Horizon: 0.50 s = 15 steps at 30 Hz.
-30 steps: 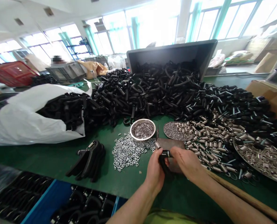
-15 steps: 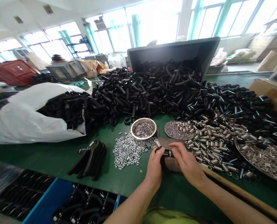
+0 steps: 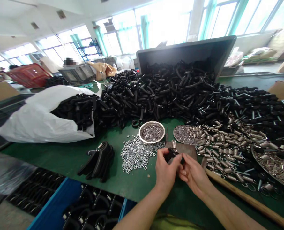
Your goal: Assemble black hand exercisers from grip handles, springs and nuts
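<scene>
Head view, both hands (image 3: 165,172) holding black part (image 3: 171,154), metal nuts (image 3: 135,155) nearby

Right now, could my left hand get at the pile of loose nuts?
Probably yes: the nuts lie left of your left hand with nothing visibly standing between, though that hand holds a black part.

The left hand (image 3: 165,171) hides some of the black part (image 3: 170,154), and the right edge crops the wooden handle (image 3: 247,195).
</scene>
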Available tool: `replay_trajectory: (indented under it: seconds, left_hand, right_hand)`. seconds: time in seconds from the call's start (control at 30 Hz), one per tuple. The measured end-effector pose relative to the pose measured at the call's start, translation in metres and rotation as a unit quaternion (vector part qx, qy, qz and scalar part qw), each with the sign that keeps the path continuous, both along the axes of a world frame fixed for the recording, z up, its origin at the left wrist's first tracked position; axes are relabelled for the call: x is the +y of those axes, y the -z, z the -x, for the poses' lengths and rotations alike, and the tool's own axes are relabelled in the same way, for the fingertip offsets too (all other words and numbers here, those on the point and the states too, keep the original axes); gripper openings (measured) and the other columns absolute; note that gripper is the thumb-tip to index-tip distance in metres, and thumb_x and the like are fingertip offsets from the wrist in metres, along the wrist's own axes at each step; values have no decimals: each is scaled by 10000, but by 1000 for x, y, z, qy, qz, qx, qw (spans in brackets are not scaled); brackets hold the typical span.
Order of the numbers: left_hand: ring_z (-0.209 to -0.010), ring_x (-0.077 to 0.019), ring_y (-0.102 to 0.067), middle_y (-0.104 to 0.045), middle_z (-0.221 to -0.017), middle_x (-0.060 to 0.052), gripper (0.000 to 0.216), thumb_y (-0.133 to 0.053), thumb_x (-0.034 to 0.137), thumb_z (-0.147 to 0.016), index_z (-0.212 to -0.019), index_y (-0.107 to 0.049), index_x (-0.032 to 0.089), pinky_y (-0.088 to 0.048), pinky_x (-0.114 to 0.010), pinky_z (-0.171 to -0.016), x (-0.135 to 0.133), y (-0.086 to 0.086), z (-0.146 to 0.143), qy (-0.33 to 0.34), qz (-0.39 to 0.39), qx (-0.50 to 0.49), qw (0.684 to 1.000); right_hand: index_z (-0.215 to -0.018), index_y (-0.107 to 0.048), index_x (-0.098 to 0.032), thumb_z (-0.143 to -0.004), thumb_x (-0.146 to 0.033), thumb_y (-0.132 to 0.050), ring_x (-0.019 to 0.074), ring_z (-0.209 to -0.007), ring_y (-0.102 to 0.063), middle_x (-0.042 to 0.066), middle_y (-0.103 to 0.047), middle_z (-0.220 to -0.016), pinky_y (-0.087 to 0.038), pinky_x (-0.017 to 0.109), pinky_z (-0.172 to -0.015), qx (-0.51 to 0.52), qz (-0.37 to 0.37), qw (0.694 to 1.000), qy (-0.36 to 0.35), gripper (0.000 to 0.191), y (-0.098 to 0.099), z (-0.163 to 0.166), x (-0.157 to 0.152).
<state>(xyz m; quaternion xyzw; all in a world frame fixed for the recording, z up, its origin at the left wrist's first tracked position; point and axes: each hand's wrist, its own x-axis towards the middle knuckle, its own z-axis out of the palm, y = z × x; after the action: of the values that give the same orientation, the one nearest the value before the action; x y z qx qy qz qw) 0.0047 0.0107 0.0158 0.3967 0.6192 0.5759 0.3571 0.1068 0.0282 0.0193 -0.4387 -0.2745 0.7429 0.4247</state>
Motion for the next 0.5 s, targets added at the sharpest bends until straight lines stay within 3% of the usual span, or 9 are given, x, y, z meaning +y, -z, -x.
replay_trajectory:
  seconds: [0.07,0.13,0.17,0.23,0.3,0.37,0.4,0.5]
  left_hand:
    - [-940,-234,-535,-595,-1002,-63,561,-793,385,-546,-1017,-540,217,-368,-318,-833,-1,6,2,18,9,38,999]
    - [-882,-246,-550,-609,-954,-62,606,-810,392,-504,-1023,-545,225,-375,-329,-801,1,13,7,47,28,59,997]
    - [-839,-245,-557,-615,-912,-57,580,-799,408,-516,-1009,-552,228,-379,-332,-776,3,18,10,60,34,78,995]
    - [-795,-249,-559,-618,-869,-58,534,-775,433,-541,-989,-566,231,-383,-342,-747,6,25,16,89,35,152,984]
    - [-808,-271,-553,-619,-870,-74,523,-771,438,-538,-976,-582,224,-386,-369,-748,9,30,19,125,28,258,958]
    - [-865,-300,-537,-615,-905,-96,513,-768,439,-535,-961,-598,210,-384,-408,-783,11,32,20,163,19,354,921]
    - [-898,-311,-525,-611,-935,-104,515,-766,441,-534,-961,-603,203,-379,-426,-805,11,32,19,177,16,388,904]
    - [-967,-315,-492,-581,-1039,-107,560,-751,460,-552,-1022,-597,199,-370,-447,-846,9,32,15,192,18,440,877]
  right_hand:
    - [-843,-429,-218,-800,-497,-524,57,-338,-314,-95,-400,-475,-211,158,-315,-38,11,999,-26,298,7,-4,3]
    - [-870,-455,-214,-834,-544,-429,79,-306,-322,-96,-404,-422,-227,180,-309,-137,-32,981,-130,332,11,-14,14]
    - [-864,-475,-208,-848,-544,-391,92,-305,-347,-88,-424,-407,-248,194,-318,-208,-78,957,-188,347,12,-19,22]
    - [-807,-522,-194,-864,-490,-378,112,-361,-438,-55,-495,-432,-320,219,-374,-373,-210,869,-249,334,8,-25,45]
    - [-778,-581,-183,-867,-393,-415,129,-520,-545,-9,-601,-569,-402,242,-500,-509,-353,751,-229,282,1,-18,72]
    - [-816,-638,-185,-860,-314,-455,156,-747,-592,32,-670,-778,-438,274,-675,-572,-437,665,-199,228,-7,2,98]
    - [-835,-657,-190,-853,-288,-477,172,-844,-585,44,-676,-858,-432,290,-747,-584,-455,642,-200,206,-9,17,108]
    - [-812,-684,-195,-830,-227,-539,204,-1011,-532,67,-668,-922,-406,309,-854,-596,-471,610,-226,150,-9,65,133]
